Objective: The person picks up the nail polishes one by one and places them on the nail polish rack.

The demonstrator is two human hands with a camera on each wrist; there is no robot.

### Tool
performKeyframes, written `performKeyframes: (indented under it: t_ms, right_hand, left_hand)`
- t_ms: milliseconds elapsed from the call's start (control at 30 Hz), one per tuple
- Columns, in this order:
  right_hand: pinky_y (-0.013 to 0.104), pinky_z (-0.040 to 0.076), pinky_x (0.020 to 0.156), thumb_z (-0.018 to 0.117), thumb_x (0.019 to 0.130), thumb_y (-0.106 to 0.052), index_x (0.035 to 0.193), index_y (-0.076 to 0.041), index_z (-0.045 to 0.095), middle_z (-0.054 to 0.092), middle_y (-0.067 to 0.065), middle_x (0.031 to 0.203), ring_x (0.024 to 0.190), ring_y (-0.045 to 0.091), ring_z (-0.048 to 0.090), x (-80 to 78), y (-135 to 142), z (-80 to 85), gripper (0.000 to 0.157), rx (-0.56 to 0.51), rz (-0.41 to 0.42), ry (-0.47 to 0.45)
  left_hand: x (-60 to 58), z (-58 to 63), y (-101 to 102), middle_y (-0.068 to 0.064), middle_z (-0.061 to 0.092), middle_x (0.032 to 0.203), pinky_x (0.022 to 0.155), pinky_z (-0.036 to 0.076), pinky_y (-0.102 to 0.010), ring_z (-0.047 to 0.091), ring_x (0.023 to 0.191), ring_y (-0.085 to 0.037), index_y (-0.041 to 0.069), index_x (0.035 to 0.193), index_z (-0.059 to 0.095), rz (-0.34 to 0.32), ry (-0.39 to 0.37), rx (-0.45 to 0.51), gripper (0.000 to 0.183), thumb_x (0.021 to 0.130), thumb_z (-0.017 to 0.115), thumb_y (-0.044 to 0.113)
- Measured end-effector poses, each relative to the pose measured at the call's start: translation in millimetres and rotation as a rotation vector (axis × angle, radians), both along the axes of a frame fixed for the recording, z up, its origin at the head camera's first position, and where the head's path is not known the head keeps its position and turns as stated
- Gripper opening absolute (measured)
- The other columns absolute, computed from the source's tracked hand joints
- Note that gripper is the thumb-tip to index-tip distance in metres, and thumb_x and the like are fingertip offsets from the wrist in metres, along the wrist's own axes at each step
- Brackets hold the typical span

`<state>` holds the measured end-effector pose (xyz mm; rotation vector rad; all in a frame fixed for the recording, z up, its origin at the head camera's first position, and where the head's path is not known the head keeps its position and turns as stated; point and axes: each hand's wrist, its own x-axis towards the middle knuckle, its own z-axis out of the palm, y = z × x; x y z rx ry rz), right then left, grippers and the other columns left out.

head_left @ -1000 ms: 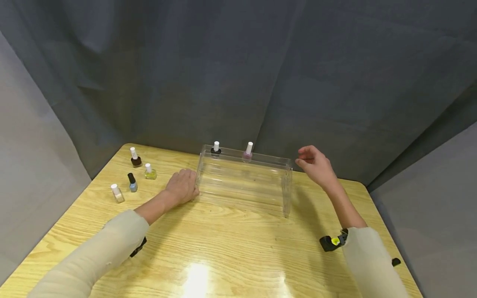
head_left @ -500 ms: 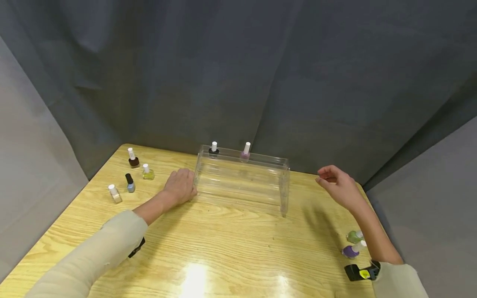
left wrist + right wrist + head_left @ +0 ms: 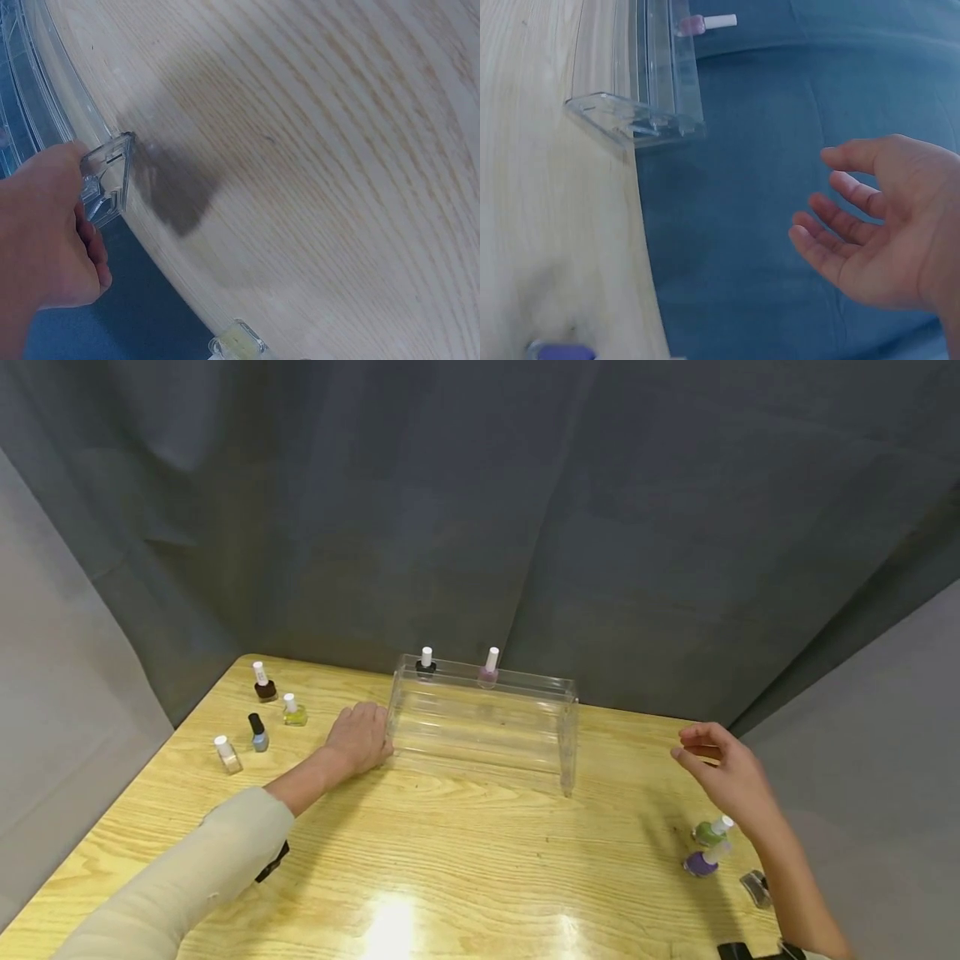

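Note:
A clear acrylic tiered rack (image 3: 483,727) stands near the back of the table. My left hand (image 3: 360,739) grips its left end panel (image 3: 105,176), fingers curled at the side in the left wrist view. On the rack's top tier stand a black nail polish bottle (image 3: 426,667) and a pink nail polish bottle (image 3: 488,673), both white-capped. To the right of the rack, my right hand (image 3: 731,777) is raised with loosely bent fingers and holds nothing. Below it on the table are a green nail polish bottle (image 3: 707,834) and a purple nail polish bottle (image 3: 700,863).
Left of the rack stand a dark red bottle (image 3: 266,690), a yellow bottle (image 3: 296,716), a light blue bottle (image 3: 260,741) and a cream bottle (image 3: 231,763). A greyish bottle (image 3: 755,889) lies by the right forearm. A dark curtain (image 3: 480,510) hangs behind the table (image 3: 465,868).
My right hand has moved right and toward the near side, away from the rack, and the bottles on the right have come into view. The left hand stays at the rack's left end.

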<state>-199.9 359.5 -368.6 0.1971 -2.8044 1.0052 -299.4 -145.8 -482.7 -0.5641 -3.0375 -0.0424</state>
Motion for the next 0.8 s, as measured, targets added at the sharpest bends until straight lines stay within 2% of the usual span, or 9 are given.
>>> performKeyframes:
  t_ms: [133,200,333,600,667,800]
  right_hand:
    - [0.010,0.043,0.078,0.061,0.101,-0.027,0.123,0.000,0.054,0.056,0.009,0.119,0.102,-0.003,0.051,10.6,11.4,-10.4,0.035,-0.058,-0.042,0.046]
    - [0.008,0.042,0.078,0.062,0.100,-0.023,0.122,0.001,0.054,0.055,0.005,0.117,0.099,-0.009,0.049,16.0,16.9,-16.7,0.034,-0.101,-0.058,0.068]
    - [0.007,0.042,0.079,0.065,0.098,-0.019,0.121,0.002,0.052,0.052,-0.006,0.115,0.101,-0.009,0.049,27.6,26.9,-29.5,0.034,-0.171,-0.108,0.066]
    - [0.006,0.042,0.082,0.070,0.093,-0.011,0.127,0.002,0.047,0.047,-0.012,0.116,0.104,-0.007,0.047,51.8,40.3,-63.7,0.043,-0.236,-0.188,0.036]
    - [0.006,0.042,0.082,0.071,0.093,-0.010,0.128,0.000,0.047,0.047,-0.010,0.117,0.104,-0.007,0.047,56.8,42.8,-72.9,0.043,-0.249,-0.213,0.024]
    - [0.005,0.040,0.081,0.071,0.093,-0.011,0.131,-0.001,0.043,0.046,0.005,0.124,0.105,-0.005,0.045,64.0,46.6,-88.0,0.048,-0.257,-0.253,-0.019]
  left_hand:
    - [-0.5,0.5,-1.7,-0.011,0.048,0.094,0.077,0.039,-0.042,0.047,0.089,-0.028,0.002,0.102,0.047,0.004,-0.017,0.001,0.029,0.093,0.057,0.027]
    - [-0.9,0.5,-2.1,-0.011,0.047,0.094,0.077,0.040,-0.042,0.047,0.089,-0.029,0.002,0.102,0.047,-0.003,-0.020,0.006,0.029,0.093,0.057,0.027]
    - [-0.6,1.6,-1.7,-0.012,0.048,0.095,0.078,0.040,-0.043,0.047,0.091,-0.029,0.002,0.101,0.046,-0.010,-0.030,0.010,0.028,0.094,0.057,0.028]
    - [-0.3,3.7,-1.3,-0.013,0.050,0.097,0.079,0.041,-0.044,0.049,0.093,-0.031,0.002,0.101,0.047,-0.016,-0.043,0.000,0.029,0.095,0.057,0.028]
    - [-0.9,3.2,-1.7,-0.014,0.050,0.098,0.080,0.041,-0.045,0.049,0.094,-0.031,0.001,0.102,0.047,-0.020,-0.035,0.004,0.030,0.095,0.058,0.028]
    - [-1.4,3.1,-2.1,-0.014,0.050,0.099,0.081,0.041,-0.045,0.049,0.095,-0.031,0.001,0.103,0.047,-0.022,-0.045,0.007,0.031,0.096,0.057,0.029]
